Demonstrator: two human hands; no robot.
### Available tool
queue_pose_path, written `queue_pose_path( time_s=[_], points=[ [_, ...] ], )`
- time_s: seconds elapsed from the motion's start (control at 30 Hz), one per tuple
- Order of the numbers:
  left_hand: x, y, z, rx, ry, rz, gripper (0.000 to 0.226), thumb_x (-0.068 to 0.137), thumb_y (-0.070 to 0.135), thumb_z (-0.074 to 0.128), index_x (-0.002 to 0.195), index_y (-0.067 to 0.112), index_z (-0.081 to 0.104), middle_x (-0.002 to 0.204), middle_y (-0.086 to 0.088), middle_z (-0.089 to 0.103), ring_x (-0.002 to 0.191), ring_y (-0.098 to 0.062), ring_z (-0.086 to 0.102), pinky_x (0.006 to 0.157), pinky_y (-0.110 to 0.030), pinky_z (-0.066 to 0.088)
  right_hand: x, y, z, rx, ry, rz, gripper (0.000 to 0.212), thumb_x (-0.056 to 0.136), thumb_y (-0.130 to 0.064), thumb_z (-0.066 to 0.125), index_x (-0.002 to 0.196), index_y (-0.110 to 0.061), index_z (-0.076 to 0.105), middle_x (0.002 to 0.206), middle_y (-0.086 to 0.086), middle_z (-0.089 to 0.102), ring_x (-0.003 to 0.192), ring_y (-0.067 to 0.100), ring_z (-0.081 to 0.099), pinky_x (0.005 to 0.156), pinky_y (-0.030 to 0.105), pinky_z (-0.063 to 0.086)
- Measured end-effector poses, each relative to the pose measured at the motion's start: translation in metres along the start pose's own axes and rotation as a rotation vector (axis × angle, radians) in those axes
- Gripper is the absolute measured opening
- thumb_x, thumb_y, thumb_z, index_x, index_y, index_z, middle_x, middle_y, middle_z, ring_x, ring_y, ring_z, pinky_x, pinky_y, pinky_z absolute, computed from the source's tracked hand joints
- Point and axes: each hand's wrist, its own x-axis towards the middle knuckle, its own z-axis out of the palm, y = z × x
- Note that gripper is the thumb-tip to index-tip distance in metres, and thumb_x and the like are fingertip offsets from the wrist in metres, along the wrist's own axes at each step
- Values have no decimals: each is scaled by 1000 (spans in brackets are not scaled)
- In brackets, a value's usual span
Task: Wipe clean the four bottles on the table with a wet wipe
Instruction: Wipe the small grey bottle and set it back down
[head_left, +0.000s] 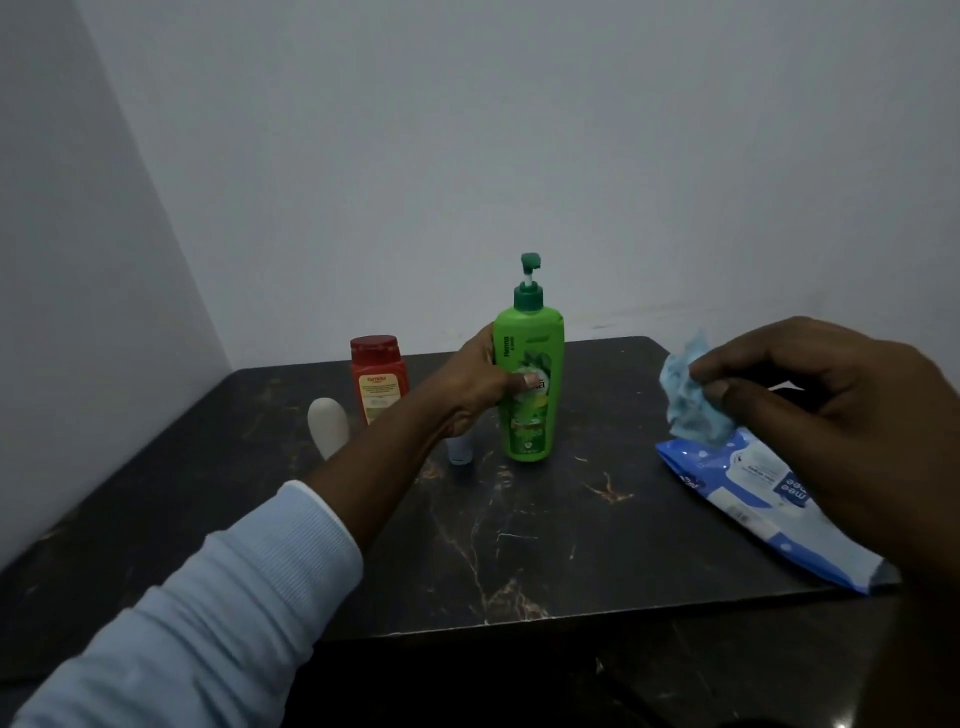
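Observation:
A tall green pump bottle (530, 384) stands upright near the middle of the dark table (519, 545). My left hand (475, 387) grips its left side, thumb across the label. Left of it stands a red bottle (378, 379) with a red cap. A small white bottle (328, 425) stands further left. A small pale bottle (460, 451) shows only its lower part under my left wrist. My right hand (831, 415) pinches a crumpled light blue wet wipe (691, 397) above the wipes pack.
A blue and white pack of wet wipes (748, 493) lies at the right side of the table, partly under my right hand. Pale walls close the back and the left. The table's front edge (467, 631) runs below the bottles.

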Motion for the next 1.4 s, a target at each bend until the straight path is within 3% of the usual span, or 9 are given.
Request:
queue_pose_path(
  time_s=[0.2, 0.7, 0.9, 1.03, 1.13, 1.23, 1.3, 1.4],
  points=[
    [5, -9, -4, -5, -8, -24, 57, 85, -12, 68, 135, 9, 51, 118, -14, 72, 108, -26, 71, 90, -41, 59, 2, 3, 3, 31, -6, -5, 25, 88, -16, 66, 95, -39, 72, 94, -21, 69, 95, -1, 66, 82, 13, 52],
    [13, -17, -6, -52, -18, -34, 61, 85, -11, 69, 139, 10, 49, 122, -15, 71, 111, -28, 69, 97, -47, 56, 4, 2, 13, -17, -72, -22, 25, 88, -11, 68, 96, -34, 74, 95, -20, 69, 95, -6, 64, 80, 2, 45],
    [14, -10, -12, -36, -23, -9, 59, 83, -15, 69, 135, 7, 50, 118, -19, 71, 108, -32, 70, 88, -47, 60, 4, 3, 13, -16, -81, -37, 24, 87, -16, 66, 96, -38, 71, 95, -22, 68, 96, -8, 63, 78, 2, 45],
    [16, 8, -21, -74, 26, -16, 65, 79, -13, 74, 135, 9, 49, 124, -22, 67, 115, -35, 66, 100, -51, 54, 4, 4, 14, -1, -85, -29, 27, 87, -14, 68, 95, -39, 72, 94, -21, 69, 95, -5, 65, 78, 4, 46],
    [8, 33, -27, -127, 32, 7, 70, 80, -10, 75, 141, 10, 45, 132, -20, 62, 120, -31, 63, 103, -44, 51, 4, 5, 16, -7, -103, -30, 27, 87, -12, 70, 96, -38, 72, 95, -21, 69, 95, -5, 64, 79, 3, 46],
    [-10, 57, -38, -61, 90, 107, 66, 84, 9, 78, 142, 17, 46, 143, -12, 56, 127, -21, 57, 96, -32, 46, 4, 6, 17, 6, -106, -28, 26, 86, -15, 69, 96, -38, 72, 96, -21, 69, 95, -5, 64, 80, 4, 47],
    [-27, 63, -46, 89, 194, 213, 59, 87, 23, 77, 139, 24, 49, 143, -3, 56, 124, -14, 59, 91, -29, 50, 4, 6, 17, 10, -107, -31, 23, 86, -18, 67, 96, -38, 72, 96, -21, 69, 95, -5, 64, 81, 5, 47],
    [-54, 57, -47, 378, 359, 323, 48, 92, 30, 70, 136, 26, 52, 139, 2, 58, 94, -13, 72, 71, -38, 64, 4, 5, 17, 12, -113, -30, 24, 85, -21, 65, 95, -42, 70, 95, -22, 69, 95, -6, 63, 75, 9, 48]
  ],
)
